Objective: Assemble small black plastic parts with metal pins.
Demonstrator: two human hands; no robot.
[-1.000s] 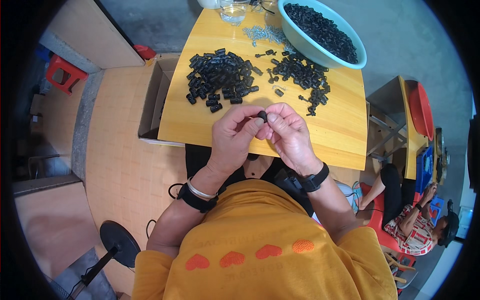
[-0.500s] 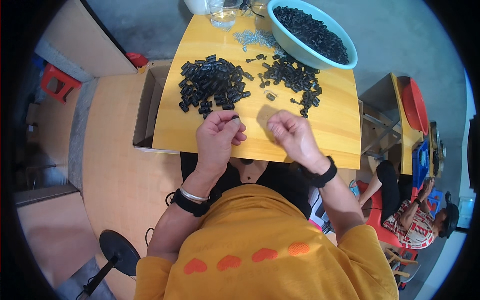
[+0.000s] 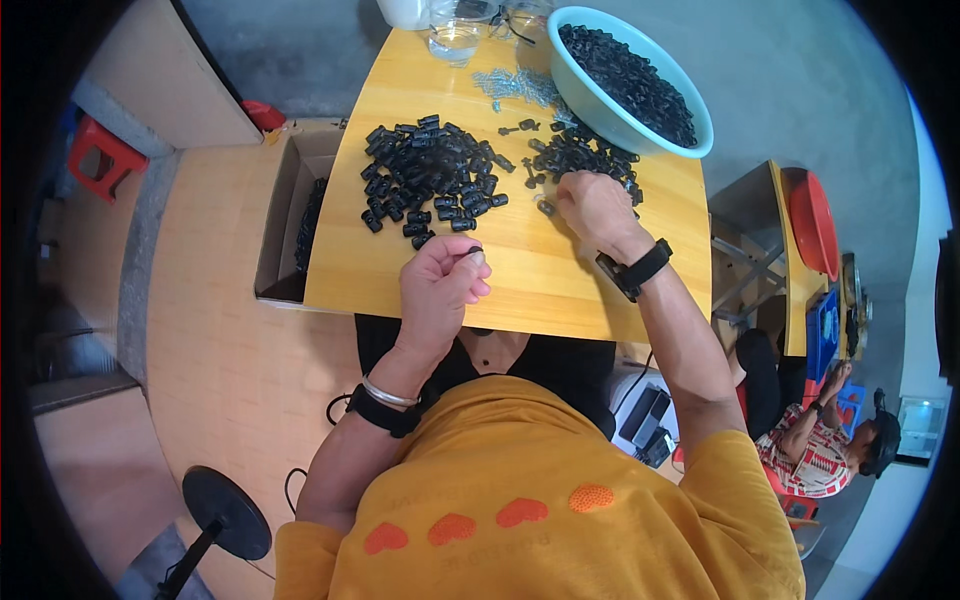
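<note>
Pinching a part in L grip, clamped betw. thumb + fingertip: small, blk, rounded at the visible end, mostly hidden by the fingers. Holding L grip over the near edge of the tabletop, a smooth yellow wood-grain sheet.

Holding R grip farther out, at the near edge of R pile, knuckles up, fingers bent down. Can't tell if apart or closed on anything, w/ fingertips out of sight under the hand.

Heaped just past L grip as L pile: many short blk cylinders, hard + a bit shiny like plastic, notched, a few strays toward the grip. Heaped past R grip in R pile: smaller knobby blk bits, some stem-like, partly covered by the hand. Lying alone just left of R grip: a blk stub.

Farther past R grip, close by R pile: a round lt-blue bowl, smooth-walled, filled w/ small blk bits. Scattered left of the bowl, well past both grips: thin silver bits, metallic. Beyond these: a clear cup w/ clear liquid.

Off left of L grip, beside the tabletop: a brown cardboard box w/ dark stuff inside.
</note>
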